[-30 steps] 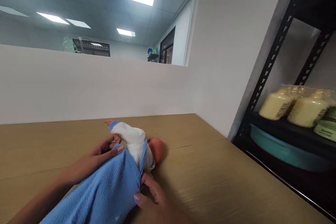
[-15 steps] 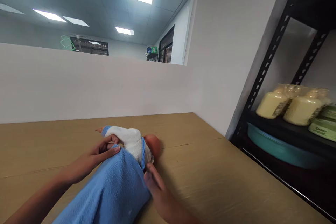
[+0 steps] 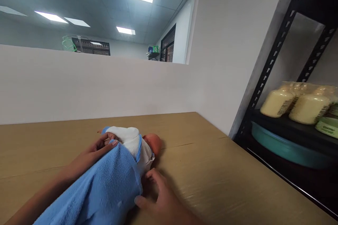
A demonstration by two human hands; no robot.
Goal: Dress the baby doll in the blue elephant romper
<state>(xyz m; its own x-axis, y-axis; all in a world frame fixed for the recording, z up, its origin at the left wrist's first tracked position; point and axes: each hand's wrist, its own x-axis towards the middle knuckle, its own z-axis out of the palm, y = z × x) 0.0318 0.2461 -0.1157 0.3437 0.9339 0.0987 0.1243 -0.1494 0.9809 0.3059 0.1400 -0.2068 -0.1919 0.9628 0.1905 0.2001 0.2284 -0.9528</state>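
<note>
A baby doll point(image 3: 151, 142) in white clothing with blue trim lies on the tan table point(image 3: 216, 168), head toward the right. A blue fleece blanket point(image 3: 105, 190) covers its lower body and runs toward me. My left hand point(image 3: 92, 154) rests on the doll's chest, fingers curled over the blanket's upper edge. My right hand point(image 3: 158, 197) lies beside the doll on the table, thumb pressed against the blanket's right side, fingers bent.
A white partition point(image 3: 92, 84) backs the table. At the right stands a black metal shelf rack point(image 3: 277, 52) holding cream-coloured jars point(image 3: 293, 103), a green-lidded tub point(image 3: 329, 126) and a teal basin point(image 3: 285, 147).
My right hand slid back toward me and its thumb tucked against the blanket's side. The blanket sits a little higher over the doll. My left hand stayed on the chest.
</note>
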